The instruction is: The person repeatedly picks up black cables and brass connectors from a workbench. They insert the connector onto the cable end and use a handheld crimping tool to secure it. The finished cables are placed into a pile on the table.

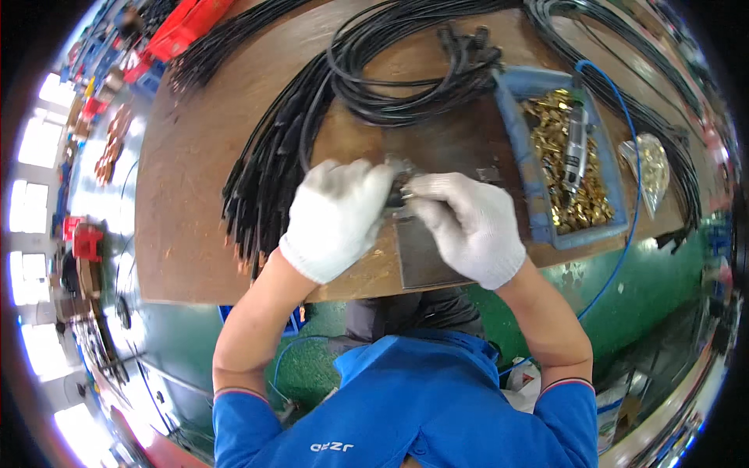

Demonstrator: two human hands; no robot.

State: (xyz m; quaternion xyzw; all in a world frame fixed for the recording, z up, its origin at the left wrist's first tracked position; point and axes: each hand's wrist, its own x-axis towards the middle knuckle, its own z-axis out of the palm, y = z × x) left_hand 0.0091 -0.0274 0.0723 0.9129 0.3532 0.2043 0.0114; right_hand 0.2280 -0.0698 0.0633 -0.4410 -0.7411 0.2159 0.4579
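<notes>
My left hand, in a white knit glove, is closed around a black cable that seems to run down into it from the coil behind. Just to its right, my right hand, gloved the same way, pinches at a small dark end piece between the two hands. Fingers and blur hide what exactly the right fingertips grip. Below the hands a dark flat plate lies on the brown table. Left of my left hand, a bundle of black cables shows bare copper ends.
A blue bin of brass terminals stands on the right, with a grey air tool lying in it and a blue hose beside it. Coiled black cables fill the back. A clear bag lies far right.
</notes>
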